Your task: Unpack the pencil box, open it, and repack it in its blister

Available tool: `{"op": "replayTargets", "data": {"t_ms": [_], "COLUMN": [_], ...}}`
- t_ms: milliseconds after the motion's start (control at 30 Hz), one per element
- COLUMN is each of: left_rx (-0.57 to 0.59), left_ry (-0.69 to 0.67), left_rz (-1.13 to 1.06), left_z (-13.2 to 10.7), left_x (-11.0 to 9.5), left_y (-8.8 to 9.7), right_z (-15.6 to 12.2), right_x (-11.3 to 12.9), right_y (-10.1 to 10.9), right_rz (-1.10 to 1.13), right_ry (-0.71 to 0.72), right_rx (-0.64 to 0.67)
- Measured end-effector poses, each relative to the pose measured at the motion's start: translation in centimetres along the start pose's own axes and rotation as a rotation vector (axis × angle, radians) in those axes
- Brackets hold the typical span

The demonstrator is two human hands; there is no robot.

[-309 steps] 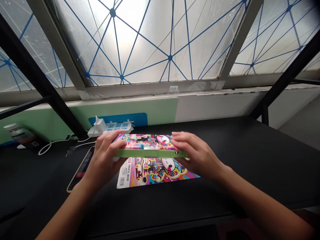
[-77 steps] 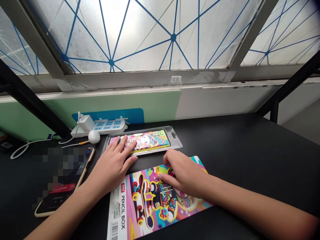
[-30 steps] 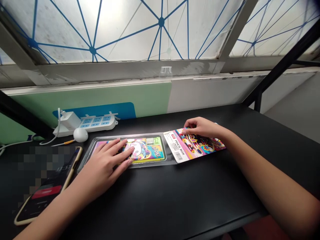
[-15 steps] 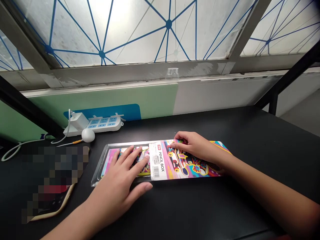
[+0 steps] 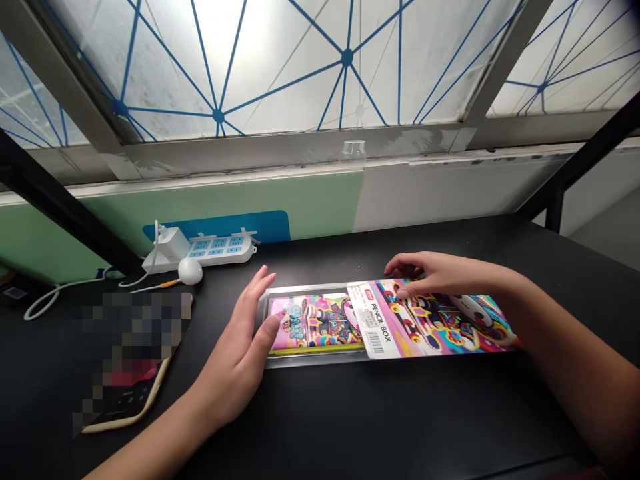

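Observation:
A pencil box (image 5: 310,323) with a colourful cartoon print lies in a clear plastic tray (image 5: 310,362) on the black desk. Its right part is covered by a printed card sleeve (image 5: 387,330) marked "PENCIL BOX". My left hand (image 5: 240,353) is at the tray's left end, fingers stretched and thumb apart, the thumb tip over the box's left edge. At the sleeve's far edge is my right hand (image 5: 440,273), its thumb on the printed card and its fingers curled beyond the edge. The fingers' undersides are partly hidden.
A phone (image 5: 135,373) with a blurred screen lies at left. Behind it are a white power strip (image 5: 220,251) with a plugged-in adapter, and a round white object (image 5: 190,271) on a cable. A clear cup (image 5: 353,153) stands by the window frame. Black bars slant at both sides.
The pencil box package has slid right with my right hand. My left hand has come off the box's top to the tray's left end. The view has shifted slightly.

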State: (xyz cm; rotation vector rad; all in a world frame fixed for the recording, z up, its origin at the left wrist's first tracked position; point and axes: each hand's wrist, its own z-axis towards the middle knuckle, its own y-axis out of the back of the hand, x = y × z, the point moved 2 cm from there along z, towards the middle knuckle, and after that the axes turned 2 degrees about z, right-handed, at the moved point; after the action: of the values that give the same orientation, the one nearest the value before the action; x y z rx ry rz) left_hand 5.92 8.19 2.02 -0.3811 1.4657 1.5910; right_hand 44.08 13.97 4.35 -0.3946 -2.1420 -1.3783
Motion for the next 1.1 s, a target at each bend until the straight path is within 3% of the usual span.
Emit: {"op": "replayTargets", "data": {"t_ms": [133, 267, 367, 500, 600, 733, 800, 900, 1100], "left_rx": [0.055, 0.045, 0.008, -0.095, -0.148, -0.236, -0.262, -0.211, -0.099], "left_ry": [0.053, 0.050, 0.042, 0.034, 0.062, 0.130, 0.201, 0.261, -0.056], "left_rz": [-0.236, -0.333, -0.374, -0.382, -0.403, -0.473, -0.442, -0.252, 0.334], "left_z": [-0.8, -1.2, -1.2, -0.8, -0.2, 0.4, 0.6, 0.7, 1.1], "left_x": [-0.5, -0.7, -0.4, 0.2, 0.4, 0.4, 0.6, 1.0, 0.7], "left_y": [-0.7, -0.8, -0.9, -1.1, -1.1, -0.4, -0.1, 0.2, 0.2], "right_z": [-0.3, 0.0, 0.8, 2.7, 4.2, 4.4, 3.7, 2.0, -0.1], "right_x": [-0.5, 1.3, 4.2, 9.5, 13.2, 15.5, 14.8, 11.6, 3.4], "right_y": [0.4, -1.0, -2.6, -5.3, -7.3, -8.8, -8.8, -7.6, -4.1], "right_rz": [-0.037, -0.055, -0.117, -0.378, -0.446, -0.495, -0.492, -0.428, -0.221], "right_ry": [0.017, 0.007, 0.025, 0.180, 0.265, 0.305, 0.332, 0.370, 0.156], "right_rx": [-0.040, -0.077, -0.073, -0.068, -0.054, -0.104, -0.148, -0.228, -0.296]}}
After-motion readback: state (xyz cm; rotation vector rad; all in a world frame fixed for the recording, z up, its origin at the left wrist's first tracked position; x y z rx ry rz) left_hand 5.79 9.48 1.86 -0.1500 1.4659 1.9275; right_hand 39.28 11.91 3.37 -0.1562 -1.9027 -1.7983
